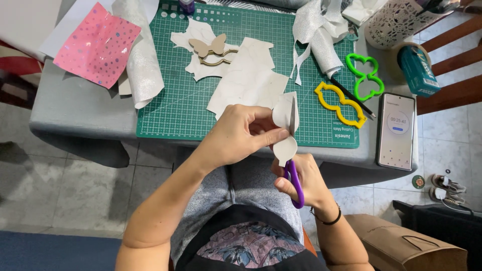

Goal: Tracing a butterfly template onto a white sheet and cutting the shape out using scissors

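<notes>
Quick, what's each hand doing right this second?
Left hand: closed, pinching a pale curved cut-out piece.
Right hand: closed around purple-handled scissors, blades at the piece's lower edge.

I saw the cutout [286, 125], a pale grey curved piece pinched at the waist, standing upright at 12 o'clock from the purple-handled scissors [293, 183], whose blades met its lower edge.
</notes>
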